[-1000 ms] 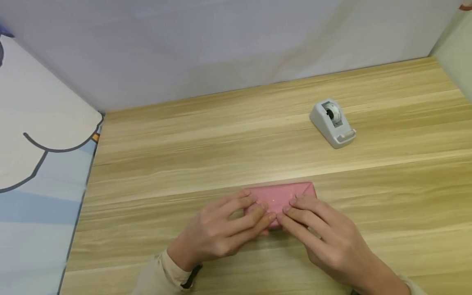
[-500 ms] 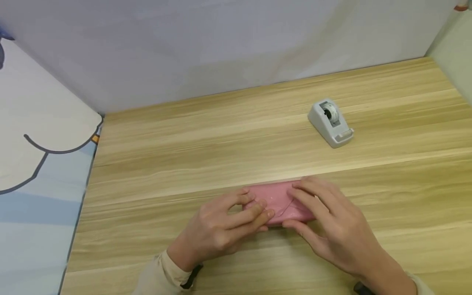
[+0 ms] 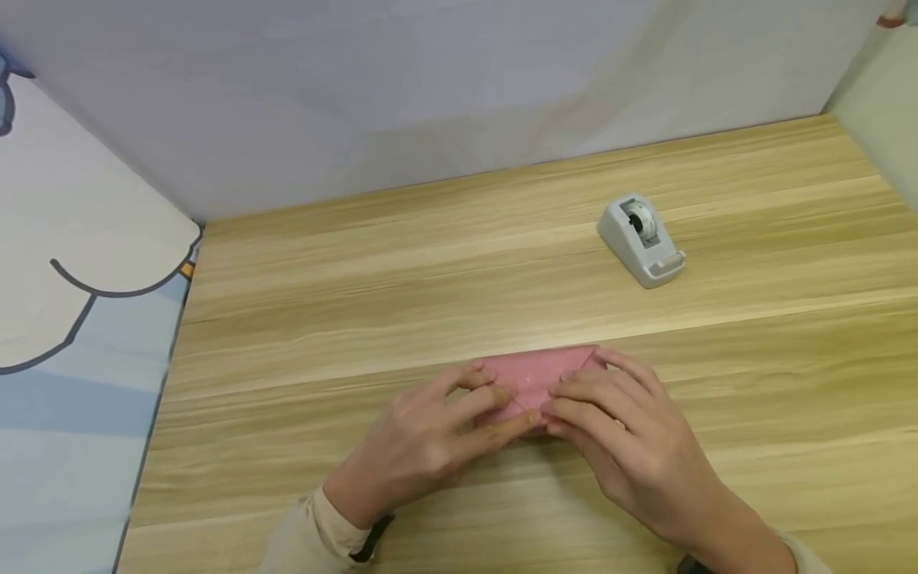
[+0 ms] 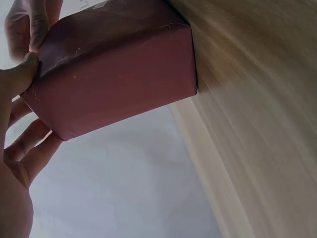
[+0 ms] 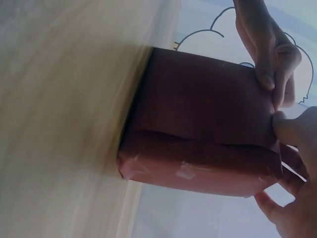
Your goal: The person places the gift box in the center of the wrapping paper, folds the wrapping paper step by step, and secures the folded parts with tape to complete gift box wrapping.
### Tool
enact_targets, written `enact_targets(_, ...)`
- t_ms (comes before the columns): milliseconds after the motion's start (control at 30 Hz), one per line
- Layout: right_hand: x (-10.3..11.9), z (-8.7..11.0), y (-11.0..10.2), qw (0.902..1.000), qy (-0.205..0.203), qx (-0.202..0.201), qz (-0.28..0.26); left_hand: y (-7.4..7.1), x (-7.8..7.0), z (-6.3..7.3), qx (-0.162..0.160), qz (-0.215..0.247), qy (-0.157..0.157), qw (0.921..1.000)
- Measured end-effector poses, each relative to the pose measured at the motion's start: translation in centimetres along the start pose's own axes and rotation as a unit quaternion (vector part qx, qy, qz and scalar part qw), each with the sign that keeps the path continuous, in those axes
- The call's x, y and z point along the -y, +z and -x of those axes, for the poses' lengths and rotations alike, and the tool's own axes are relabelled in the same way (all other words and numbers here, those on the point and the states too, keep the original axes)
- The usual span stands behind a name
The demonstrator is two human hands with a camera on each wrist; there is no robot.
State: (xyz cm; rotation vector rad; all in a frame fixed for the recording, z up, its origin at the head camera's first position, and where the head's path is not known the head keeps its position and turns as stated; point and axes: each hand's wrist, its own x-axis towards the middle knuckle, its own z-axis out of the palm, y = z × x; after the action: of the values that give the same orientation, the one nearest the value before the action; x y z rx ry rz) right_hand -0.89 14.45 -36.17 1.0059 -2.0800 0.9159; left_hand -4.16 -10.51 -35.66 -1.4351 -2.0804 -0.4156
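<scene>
A box wrapped in pink paper [image 3: 529, 368] stands on the table, its folded end facing up. Diagonal creases run across that end. My left hand [image 3: 433, 438] grips the top from the left, bent fingertips on the folded paper. From the right, my right hand [image 3: 638, 450] holds the folds near the middle, fingertips meeting the left hand's. The left wrist view shows the box's smooth side [image 4: 119, 74], with the left thumb [image 4: 24, 74] at its top edge. A strip of clear tape [image 5: 185, 171] sticks to one side in the right wrist view.
A grey tape dispenser [image 3: 641, 239] with a roll in it stands farther back to the right on the wooden table [image 3: 344, 303]. A pale wall sheet [image 3: 445, 104] rises behind the table, and a cartoon-printed cloth [image 3: 86, 319] hangs at the left.
The right hand spread toward the right corner of the box top, then came back to the middle. The left hand stays on the paper, one finger now reaching farther right.
</scene>
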Motion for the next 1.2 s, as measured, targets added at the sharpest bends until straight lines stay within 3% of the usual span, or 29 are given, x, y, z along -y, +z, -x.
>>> enact_targets(100,0.1,-0.1,-0.2,0.9996,0.013,0.026,-0.005,0.1,0.3,0.3,-0.017,0.08,-0.03,0.9962)
enact_targets(200,0.1,0.0,-0.2,0.9991,0.001,0.036,0.022,0.4,1.0,0.8,-0.062,0.204,-0.051,0.9757)
enact_targets(267,0.2,0.1,0.0,0.9982,-0.011,0.034,0.049,0.4,1.4,1.0,-0.073,0.241,-0.057,0.966)
enact_targets(333,0.3,0.1,0.1,0.9969,-0.018,0.032,0.07,0.5,1.5,1.2,-0.059,0.227,-0.062,0.9702)
enact_targets(400,0.4,0.1,0.2,0.9959,-0.021,0.028,0.083,0.4,1.4,1.4,-0.033,0.169,-0.061,0.9832)
enact_targets(467,0.5,0.1,0.2,0.9958,-0.018,0.027,0.085,0.4,1.4,1.5,-0.031,0.115,-0.053,0.9915)
enact_targets(567,0.6,0.0,0.2,0.9958,-0.014,0.026,0.087,0.3,1.4,1.4,-0.069,0.041,-0.026,0.9964)
enact_targets(733,0.5,0.2,0.2,0.9962,-0.018,0.018,0.084,0.2,1.6,1.0,-0.137,-0.066,0.022,0.9881)
enact_targets(833,0.4,0.2,0.3,0.9966,-0.021,0.015,0.079,0.1,1.4,1.2,-0.141,-0.073,-0.006,0.9873)
enact_targets(933,0.5,0.3,0.3,0.9968,-0.02,0.016,0.076,0.1,1.1,1.3,-0.127,0.018,-0.102,0.9865)
enact_targets(967,0.5,0.3,0.3,0.9968,-0.018,0.018,0.075,0.1,1.0,1.3,-0.117,0.065,-0.151,0.9795)
enact_targets(1000,0.5,0.3,0.3,0.9968,-0.017,0.018,0.076,0.1,0.9,1.3,-0.108,0.114,-0.202,0.9668)
enact_targets(1067,0.5,0.3,0.2,0.9967,-0.015,0.019,0.077,0.0,0.8,0.9,-0.083,0.198,-0.302,0.9288)
enact_targets(1133,0.5,0.3,0.2,0.9967,-0.014,0.019,0.077,-0.1,0.8,0.4,-0.045,0.244,-0.383,0.8897)
enact_targets(1200,0.5,0.3,0.2,0.9967,-0.015,0.018,0.078,-0.4,0.8,-0.3,-0.01,0.264,-0.432,0.8621)
